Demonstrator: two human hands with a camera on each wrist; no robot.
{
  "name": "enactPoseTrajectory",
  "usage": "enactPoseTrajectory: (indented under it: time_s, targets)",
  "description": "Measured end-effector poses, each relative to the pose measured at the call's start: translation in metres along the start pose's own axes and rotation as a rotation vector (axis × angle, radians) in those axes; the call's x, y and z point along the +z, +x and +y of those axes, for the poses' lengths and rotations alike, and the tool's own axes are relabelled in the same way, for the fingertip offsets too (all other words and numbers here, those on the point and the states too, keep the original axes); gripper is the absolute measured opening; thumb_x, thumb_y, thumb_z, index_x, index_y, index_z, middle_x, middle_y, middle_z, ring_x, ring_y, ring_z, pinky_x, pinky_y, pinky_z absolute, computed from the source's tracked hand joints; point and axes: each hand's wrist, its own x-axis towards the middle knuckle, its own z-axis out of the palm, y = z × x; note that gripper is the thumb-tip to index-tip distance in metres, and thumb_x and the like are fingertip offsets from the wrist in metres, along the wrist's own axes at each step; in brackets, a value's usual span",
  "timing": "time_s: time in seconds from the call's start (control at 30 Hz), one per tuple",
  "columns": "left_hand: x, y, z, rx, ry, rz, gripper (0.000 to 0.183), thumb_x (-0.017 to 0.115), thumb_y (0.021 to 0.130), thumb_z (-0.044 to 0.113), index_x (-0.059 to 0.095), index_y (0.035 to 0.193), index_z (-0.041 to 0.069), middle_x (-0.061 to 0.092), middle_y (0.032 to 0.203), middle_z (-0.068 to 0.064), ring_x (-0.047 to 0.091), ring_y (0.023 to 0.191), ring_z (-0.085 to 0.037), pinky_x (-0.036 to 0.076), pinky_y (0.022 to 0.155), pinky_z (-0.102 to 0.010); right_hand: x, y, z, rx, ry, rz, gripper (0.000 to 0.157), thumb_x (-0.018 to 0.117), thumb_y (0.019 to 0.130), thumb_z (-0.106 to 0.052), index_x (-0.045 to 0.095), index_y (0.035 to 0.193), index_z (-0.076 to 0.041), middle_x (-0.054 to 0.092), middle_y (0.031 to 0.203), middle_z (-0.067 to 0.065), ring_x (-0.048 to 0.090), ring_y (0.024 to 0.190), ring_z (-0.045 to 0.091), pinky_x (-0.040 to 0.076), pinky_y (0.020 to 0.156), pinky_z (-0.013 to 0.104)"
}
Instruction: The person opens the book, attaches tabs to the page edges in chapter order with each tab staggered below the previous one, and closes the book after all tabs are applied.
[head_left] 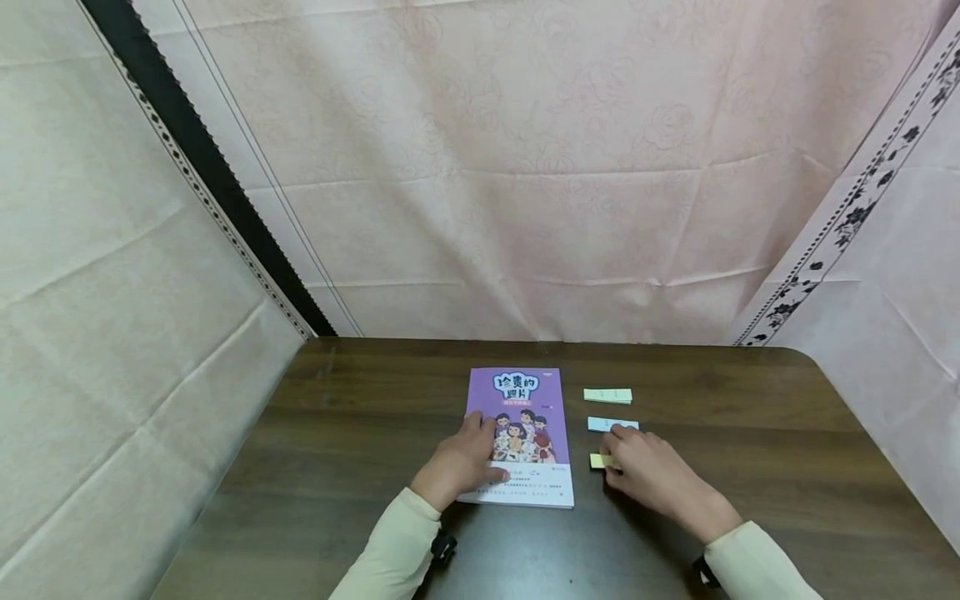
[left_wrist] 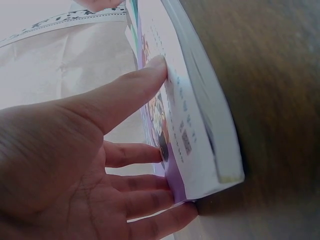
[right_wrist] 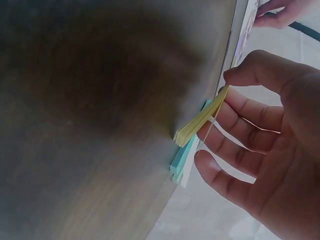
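A purple and white paperback book (head_left: 558,433) with cartoon figures on its cover lies flat on the table. My left hand (head_left: 467,460) rests on its left side, fingers and thumb extended over the cover; the left wrist view shows the thumb (left_wrist: 150,75) on the white lower part. To the right of the book, my right hand (head_left: 651,473) is at a pad of yellow sticky notes (right_wrist: 200,119). Thumb and index finger pinch the pad's end, and one thin sheet stands apart from the rest. A blue sticky note pad (head_left: 602,424) lies just beyond those fingers.
Farther back lies a pale green sticky note pad (head_left: 607,396), in line with the other two. The brown wooden table (head_left: 337,450) reaches to a pale cloth curtain (head_left: 525,208) behind, with more cloth hanging at both sides.
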Motion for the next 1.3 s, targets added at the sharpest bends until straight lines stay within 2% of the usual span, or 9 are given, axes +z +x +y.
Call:
enactPoseTrajectory:
  time_s: [0.53,0.8,1.0,1.17,1.3]
  targets:
    - [-0.003,0.0,0.002,0.001,0.01,-0.004,0.085,0.087,0.089,0.034,0.046,0.15,-0.008,0.044,0.153,-0.028,0.054,0.132,-0.035,0.058,0.097,-0.051,0.007,0.009,0.012,0.038,-0.007,0.007,0.02,0.088,0.079,-0.005,0.072,0.089,-0.009,0.061,0.082,-0.002,0.056,0.071,0.013,0.051,0.058,0.03]
    - [-0.002,0.0,0.002,-0.014,0.002,-0.016,0.085,0.086,0.09,0.035,0.045,0.152,-0.007,0.042,0.156,-0.028,0.051,0.139,-0.037,0.056,0.101,-0.053,0.009,0.011,0.013,0.044,-0.009,0.017,0.02,0.089,0.079,-0.004,0.073,0.09,-0.009,0.062,0.084,-0.001,0.057,0.073,0.016,0.052,0.058,0.031]
    - [-0.001,0.0,0.003,-0.021,-0.003,-0.013,0.085,0.086,0.09,0.035,0.045,0.152,-0.006,0.041,0.156,-0.027,0.051,0.138,-0.037,0.055,0.101,-0.054,0.005,0.01,0.01,0.073,0.007,-0.015,0.019,0.088,0.081,-0.005,0.075,0.095,-0.007,0.064,0.087,0.001,0.059,0.075,0.017,0.053,0.059,0.031]
    - [-0.002,-0.001,0.003,-0.017,-0.001,-0.01,0.085,0.086,0.09,0.035,0.044,0.153,-0.006,0.038,0.159,-0.029,0.047,0.143,-0.038,0.054,0.103,-0.055,0.003,0.009,0.009,0.081,0.018,-0.038,0.019,0.088,0.082,-0.005,0.075,0.095,-0.009,0.065,0.088,0.001,0.059,0.076,0.016,0.053,0.06,0.031]
    - [-0.002,-0.002,0.002,-0.007,0.008,-0.004,0.085,0.086,0.09,0.035,0.045,0.152,-0.007,0.04,0.158,-0.029,0.05,0.14,-0.037,0.056,0.1,-0.054,0.003,0.009,0.008,0.084,0.019,-0.042,0.019,0.089,0.082,-0.005,0.075,0.095,-0.009,0.065,0.088,0.001,0.059,0.076,0.016,0.052,0.06,0.032]
